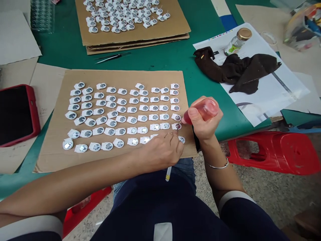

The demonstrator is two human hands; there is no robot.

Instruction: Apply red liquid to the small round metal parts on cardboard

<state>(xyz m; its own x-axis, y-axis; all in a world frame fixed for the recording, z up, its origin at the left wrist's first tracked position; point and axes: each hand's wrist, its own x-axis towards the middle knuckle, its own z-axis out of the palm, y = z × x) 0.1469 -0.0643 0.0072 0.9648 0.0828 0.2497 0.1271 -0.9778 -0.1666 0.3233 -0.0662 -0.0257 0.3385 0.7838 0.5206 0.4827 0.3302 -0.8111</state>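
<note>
My right hand (207,118) is wrapped round a translucent pinkish-red squeeze bottle (204,108), its nozzle tilted down to the left. The tip is close to the small round silvery pieces with white paper tabs (176,126) at the board's right edge. My left hand (165,149) rests low over the cardboard sheet (52,147), fingers pinched together beside the lower right pieces. From under it sticks out a slim white stick with a yellow end (168,174); its other end is hidden by the hand. Rows of similar pieces cover the sheet.
Behind lies a cardboard stack (150,35) with many more pieces, and tweezers (112,58). To the right are a dark brown cloth (240,72) and a lidded glass jar (238,41) on paper. A red-cased phone (33,110) lies left; a red stool (283,150) stands right.
</note>
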